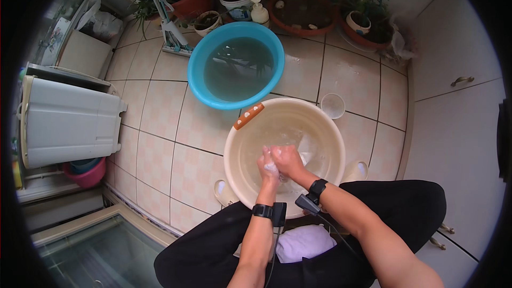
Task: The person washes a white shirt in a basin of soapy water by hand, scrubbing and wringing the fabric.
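Note:
A large cream plastic basin (231,148) with an orange grip on its rim stands between the knees and holds water. Over its middle, my left hand (269,165) and my right hand (286,160) are pressed together, both closed on a wet white cloth (305,154). Part of the cloth trails into the water at the right of my right hand; a small piece shows white at my left hand. The fingers are partly hidden by the backs of the hands. Each wrist wears a black strap with a small dark box and a cable.
Beyond the basin stands a blue basin (196,84) of murky water. A clear plastic cup (333,106) is on the tiles at the right. A folded lilac towel (306,243) lies between the thighs. Potted plants and a mop (174,34) are at the back, white cabinets (448,136) on the right.

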`<state>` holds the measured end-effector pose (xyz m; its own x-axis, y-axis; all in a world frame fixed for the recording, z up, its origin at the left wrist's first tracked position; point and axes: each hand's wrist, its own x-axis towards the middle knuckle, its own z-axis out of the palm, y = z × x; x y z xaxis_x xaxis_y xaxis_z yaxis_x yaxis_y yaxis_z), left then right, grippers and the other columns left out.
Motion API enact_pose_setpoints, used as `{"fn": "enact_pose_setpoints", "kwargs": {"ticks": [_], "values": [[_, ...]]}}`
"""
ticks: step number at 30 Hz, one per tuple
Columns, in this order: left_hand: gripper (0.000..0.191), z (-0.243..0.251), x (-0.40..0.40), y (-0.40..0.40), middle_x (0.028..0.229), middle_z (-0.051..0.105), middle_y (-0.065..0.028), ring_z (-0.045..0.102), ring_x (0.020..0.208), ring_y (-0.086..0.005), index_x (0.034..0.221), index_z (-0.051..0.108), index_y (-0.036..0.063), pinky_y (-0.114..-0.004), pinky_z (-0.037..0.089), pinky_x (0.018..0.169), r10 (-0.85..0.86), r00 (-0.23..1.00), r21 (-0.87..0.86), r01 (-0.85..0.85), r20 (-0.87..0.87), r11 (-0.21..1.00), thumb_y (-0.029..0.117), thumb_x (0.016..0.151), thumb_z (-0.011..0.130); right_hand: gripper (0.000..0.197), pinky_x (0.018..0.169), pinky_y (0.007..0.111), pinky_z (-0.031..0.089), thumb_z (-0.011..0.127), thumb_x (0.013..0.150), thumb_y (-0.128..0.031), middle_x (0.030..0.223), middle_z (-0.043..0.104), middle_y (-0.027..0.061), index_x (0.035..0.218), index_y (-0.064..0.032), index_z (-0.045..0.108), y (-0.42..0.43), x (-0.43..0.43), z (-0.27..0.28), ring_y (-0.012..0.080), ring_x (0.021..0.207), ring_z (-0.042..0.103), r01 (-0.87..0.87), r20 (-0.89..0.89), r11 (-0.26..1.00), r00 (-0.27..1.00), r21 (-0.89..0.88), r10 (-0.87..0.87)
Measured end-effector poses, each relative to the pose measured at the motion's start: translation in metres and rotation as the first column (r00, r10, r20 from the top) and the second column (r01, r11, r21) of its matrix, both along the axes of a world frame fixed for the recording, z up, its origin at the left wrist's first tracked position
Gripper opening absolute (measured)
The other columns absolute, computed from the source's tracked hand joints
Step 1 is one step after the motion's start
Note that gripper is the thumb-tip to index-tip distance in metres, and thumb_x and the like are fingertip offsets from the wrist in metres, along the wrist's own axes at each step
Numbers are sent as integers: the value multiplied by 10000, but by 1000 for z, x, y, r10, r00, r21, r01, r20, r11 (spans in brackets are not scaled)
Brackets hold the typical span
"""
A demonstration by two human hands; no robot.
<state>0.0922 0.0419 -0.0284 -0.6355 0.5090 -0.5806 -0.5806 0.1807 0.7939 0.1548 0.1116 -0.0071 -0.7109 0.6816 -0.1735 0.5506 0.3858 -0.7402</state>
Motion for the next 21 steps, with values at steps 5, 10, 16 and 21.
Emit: {"fn": "enact_pose_setpoints", "kwargs": {"ticks": [5, 10, 16, 21], "values": [[411, 0, -3, 0, 801, 509, 21, 472, 734, -95, 867, 558, 57, -256, 421, 681, -205, 963, 19, 211, -174, 977, 432, 1013, 474, 340, 659, 454, 501, 521, 913, -260, 715, 652, 224, 800, 29, 659, 35, 19, -37, 366, 687, 645, 265, 54, 959, 964, -102, -261], [354, -5, -27, 11, 928, 523, -2, 513, 883, -113, 985, 528, 81, -272, 438, 810, -2, 985, 85, 17, -175, 996, 428, 1016, 466, 332, 702, 352, 481, 568, 960, -315, 798, 673, 141, 892, -3, 660, 37, 14, -39, 198, 750, 623, 241, -228, 690, 827, -682, -514], [360, -13, -12, -6, 893, 587, -36, 578, 834, -153, 970, 565, 70, -312, 492, 772, -4, 980, 65, -10, 200, 998, 408, 1015, 451, 291, 583, 511, 483, 485, 934, -248, 736, 634, 227, 861, -35, 670, -13, -7, -22, 452, 685, 600, 70, -122, 989, 991, 132, -54], [387, -13, -22, -12, 912, 576, -6, 541, 849, -108, 990, 598, 43, -272, 449, 807, -350, 900, 1, 363, -261, 932, 408, 1013, 471, 339, 608, 484, 507, 537, 921, -314, 759, 651, 245, 871, -13, 685, 18, 8, -26, 430, 688, 630, 307, 110, 951, 947, -22, -303]]}}
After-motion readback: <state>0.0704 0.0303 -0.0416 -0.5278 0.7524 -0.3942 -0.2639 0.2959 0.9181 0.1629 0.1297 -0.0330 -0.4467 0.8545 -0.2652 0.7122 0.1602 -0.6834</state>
